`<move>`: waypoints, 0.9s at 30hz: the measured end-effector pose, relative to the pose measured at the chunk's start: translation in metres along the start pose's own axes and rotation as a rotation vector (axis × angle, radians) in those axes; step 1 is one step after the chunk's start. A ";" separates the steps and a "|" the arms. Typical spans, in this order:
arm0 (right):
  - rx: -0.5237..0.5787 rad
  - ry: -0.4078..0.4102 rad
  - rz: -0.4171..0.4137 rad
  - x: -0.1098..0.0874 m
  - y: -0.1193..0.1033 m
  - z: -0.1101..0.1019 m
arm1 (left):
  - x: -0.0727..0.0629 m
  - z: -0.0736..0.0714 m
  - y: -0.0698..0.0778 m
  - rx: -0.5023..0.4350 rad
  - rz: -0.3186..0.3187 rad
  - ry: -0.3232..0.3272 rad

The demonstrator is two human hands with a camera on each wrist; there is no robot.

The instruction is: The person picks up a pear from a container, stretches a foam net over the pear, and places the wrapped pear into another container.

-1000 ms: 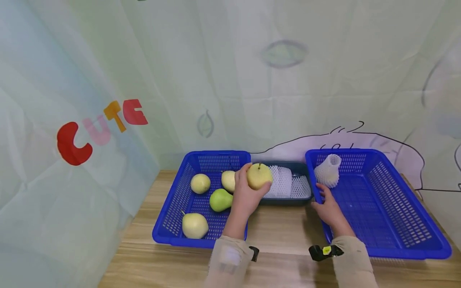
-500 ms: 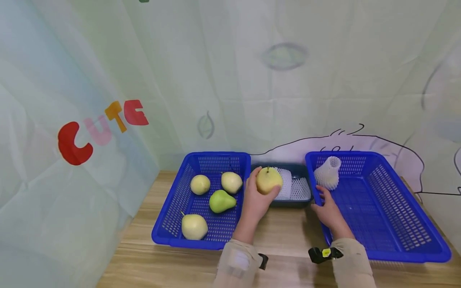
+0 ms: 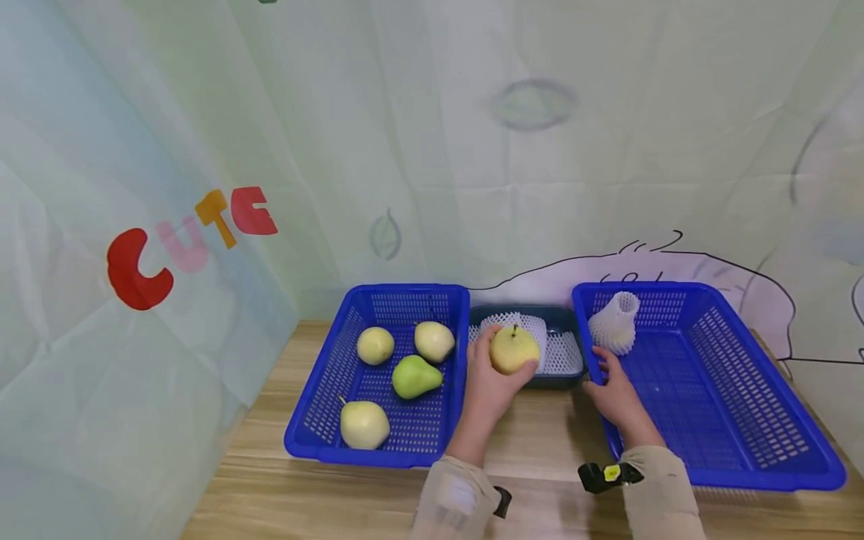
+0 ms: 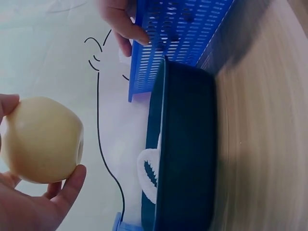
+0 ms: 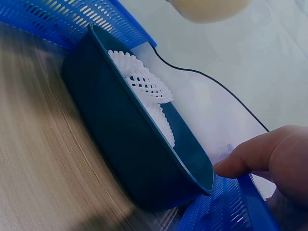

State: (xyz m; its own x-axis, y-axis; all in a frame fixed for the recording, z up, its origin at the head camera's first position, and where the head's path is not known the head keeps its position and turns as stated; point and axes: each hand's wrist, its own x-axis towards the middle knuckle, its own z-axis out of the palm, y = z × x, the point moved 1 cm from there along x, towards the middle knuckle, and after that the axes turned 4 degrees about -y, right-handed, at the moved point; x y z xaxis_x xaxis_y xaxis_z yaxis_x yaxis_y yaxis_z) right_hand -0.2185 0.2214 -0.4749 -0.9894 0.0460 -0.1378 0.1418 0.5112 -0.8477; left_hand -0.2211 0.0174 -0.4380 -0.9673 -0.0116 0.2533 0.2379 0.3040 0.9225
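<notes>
My left hand holds a round yellow pear, stem up, over the dark green tray. Fingers and thumb press on opposite sides of the pear, and the left wrist view shows it raised above the tray's rim. White foam net sleeves lie in the tray, partly hidden behind the pear. My right hand grips the near-left rim of the right blue basket, thumb and fingers astride it. Inside that basket, by its back left corner, stands a pear-shaped object in a white foam net.
The left blue basket holds a green pear and several pale yellow pears, one yellow pear lying near its front. The green tray sits between both baskets on a wooden table. A printed curtain hangs close behind.
My left hand has carried the yellow pear rightward from the left basket's edge, then slightly nearer, over the green tray. My right hand has stayed on the basket rim.
</notes>
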 end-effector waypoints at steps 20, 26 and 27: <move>0.010 0.016 -0.007 0.000 0.001 0.001 | -0.017 0.022 -0.026 0.026 -0.083 -0.031; 0.002 0.008 -0.003 -0.001 -0.001 0.000 | -0.020 0.025 -0.035 0.015 -0.077 -0.036; 0.000 0.008 -0.002 -0.001 -0.001 0.000 | -0.021 0.025 -0.037 0.012 -0.075 -0.038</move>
State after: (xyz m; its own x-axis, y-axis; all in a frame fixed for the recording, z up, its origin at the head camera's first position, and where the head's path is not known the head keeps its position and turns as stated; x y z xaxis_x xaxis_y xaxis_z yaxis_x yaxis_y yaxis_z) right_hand -0.2174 0.2211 -0.4739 -0.9899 0.0517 -0.1320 0.1398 0.5111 -0.8481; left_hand -0.2121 0.0306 -0.4848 -0.9850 0.0015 0.1723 0.1640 0.3147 0.9349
